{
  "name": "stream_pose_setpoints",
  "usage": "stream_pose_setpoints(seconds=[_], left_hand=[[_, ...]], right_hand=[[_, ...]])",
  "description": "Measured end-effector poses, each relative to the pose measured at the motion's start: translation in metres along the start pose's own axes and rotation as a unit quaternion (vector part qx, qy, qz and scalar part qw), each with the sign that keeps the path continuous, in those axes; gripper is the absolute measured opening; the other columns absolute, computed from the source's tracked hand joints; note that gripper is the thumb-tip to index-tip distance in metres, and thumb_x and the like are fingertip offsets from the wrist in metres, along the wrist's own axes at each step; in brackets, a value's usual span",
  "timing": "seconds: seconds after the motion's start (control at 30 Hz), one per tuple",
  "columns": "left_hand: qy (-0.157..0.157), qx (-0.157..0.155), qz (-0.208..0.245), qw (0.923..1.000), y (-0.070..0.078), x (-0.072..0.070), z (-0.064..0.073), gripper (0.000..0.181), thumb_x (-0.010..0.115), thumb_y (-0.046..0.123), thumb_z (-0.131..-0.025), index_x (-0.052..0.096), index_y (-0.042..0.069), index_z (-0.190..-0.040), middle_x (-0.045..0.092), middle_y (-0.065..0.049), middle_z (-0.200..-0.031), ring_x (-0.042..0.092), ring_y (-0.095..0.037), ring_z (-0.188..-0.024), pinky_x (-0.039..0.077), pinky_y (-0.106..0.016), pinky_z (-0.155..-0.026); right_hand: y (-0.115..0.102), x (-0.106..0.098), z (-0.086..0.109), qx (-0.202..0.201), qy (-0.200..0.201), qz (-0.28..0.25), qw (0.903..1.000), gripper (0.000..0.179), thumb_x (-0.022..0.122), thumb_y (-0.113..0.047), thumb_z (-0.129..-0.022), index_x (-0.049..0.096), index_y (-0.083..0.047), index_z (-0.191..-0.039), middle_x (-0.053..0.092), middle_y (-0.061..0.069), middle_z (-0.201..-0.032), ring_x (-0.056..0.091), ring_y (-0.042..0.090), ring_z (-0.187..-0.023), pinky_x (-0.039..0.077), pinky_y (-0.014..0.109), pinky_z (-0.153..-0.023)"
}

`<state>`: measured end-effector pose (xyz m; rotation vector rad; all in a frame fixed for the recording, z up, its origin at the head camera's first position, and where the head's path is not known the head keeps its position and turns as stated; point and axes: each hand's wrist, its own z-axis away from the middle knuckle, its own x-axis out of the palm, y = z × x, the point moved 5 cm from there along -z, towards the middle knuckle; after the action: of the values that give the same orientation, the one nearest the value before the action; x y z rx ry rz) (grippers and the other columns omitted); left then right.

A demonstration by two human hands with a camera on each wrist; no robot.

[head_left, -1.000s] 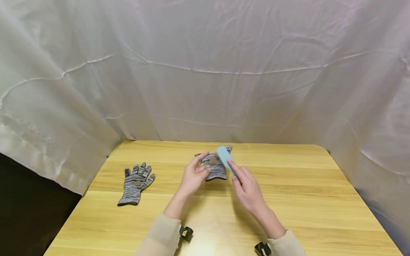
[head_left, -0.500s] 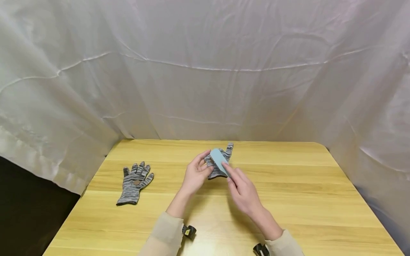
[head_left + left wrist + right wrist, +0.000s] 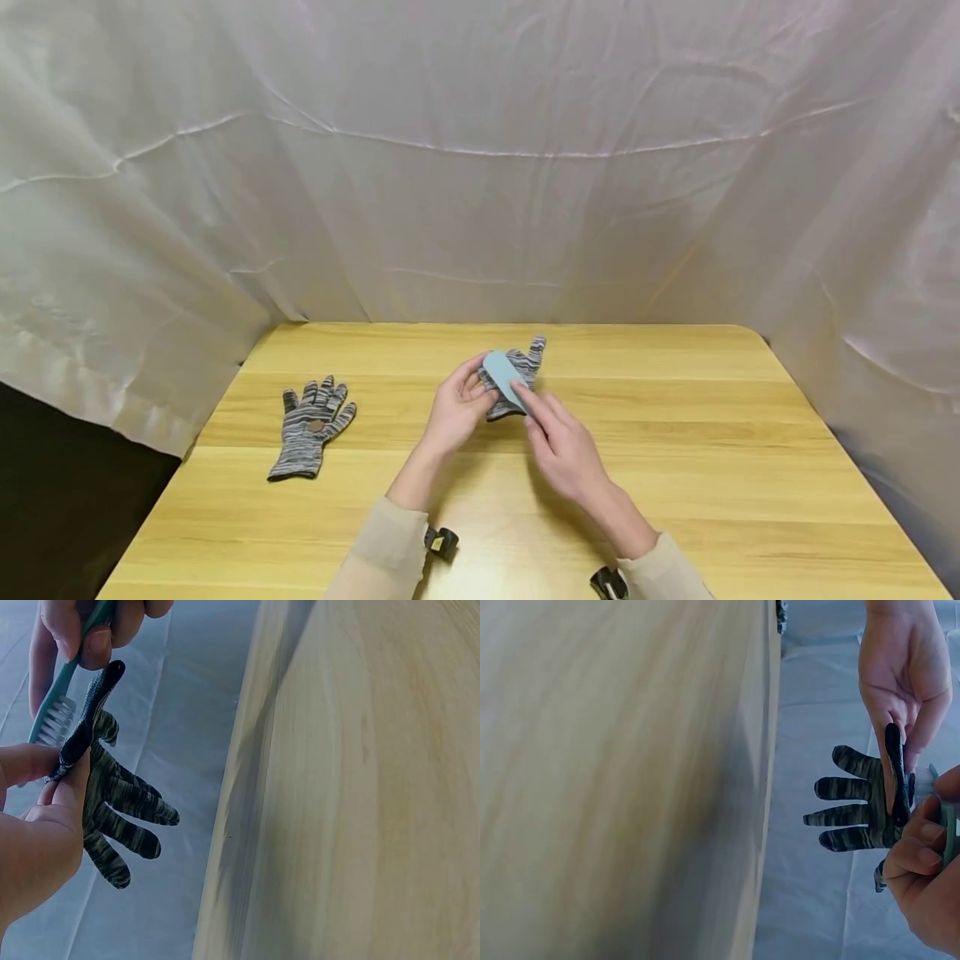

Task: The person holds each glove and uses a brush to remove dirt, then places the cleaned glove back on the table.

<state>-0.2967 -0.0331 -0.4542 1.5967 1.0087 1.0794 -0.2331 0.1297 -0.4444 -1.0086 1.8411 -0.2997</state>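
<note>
My left hand [image 3: 454,412] pinches a grey-and-black knitted glove [image 3: 124,787] by its side, thumb on one face and fingers behind. The glove is held up off the table, its fingers hanging free in the left wrist view. In my right hand [image 3: 568,450] is a light blue brush [image 3: 501,373], gripped by its handle with the index finger laid along the back. White bristles [image 3: 56,722] face the glove's surface, where the brush head covers the palm from the head view. Whether every bristle touches the knit cannot be told.
A matching glove [image 3: 303,442] with a brown spot [image 3: 317,426] on it lies flat at the left of the wooden table [image 3: 712,467]. Pale curtains [image 3: 480,208] hang behind the table and along its sides.
The brush has moved left and slightly down across the glove, now covering its brown spot. The left hand still holds the glove, which has tilted a little.
</note>
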Motion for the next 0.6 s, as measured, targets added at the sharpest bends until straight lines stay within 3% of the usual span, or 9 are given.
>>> stream_pose_setpoints(seconds=[0.6], left_hand=[[0.003, -0.023, 0.005, 0.9997, 0.0012, -0.0046, 0.0005, 0.068, 0.057, -0.02, -0.091, 0.039, -0.006, -0.155, 0.045, -0.03, -0.155, 0.055, -0.043, -0.134, 0.054, -0.03, -0.102]], right_hand=[[0.0024, 0.0003, -0.0007, 0.026, -0.018, 0.009, 0.9994, 0.055, 0.06, -0.004, -0.101, 0.055, -0.021, -0.153, 0.051, -0.01, -0.091, 0.041, 0.005, -0.068, 0.041, 0.022, -0.057]])
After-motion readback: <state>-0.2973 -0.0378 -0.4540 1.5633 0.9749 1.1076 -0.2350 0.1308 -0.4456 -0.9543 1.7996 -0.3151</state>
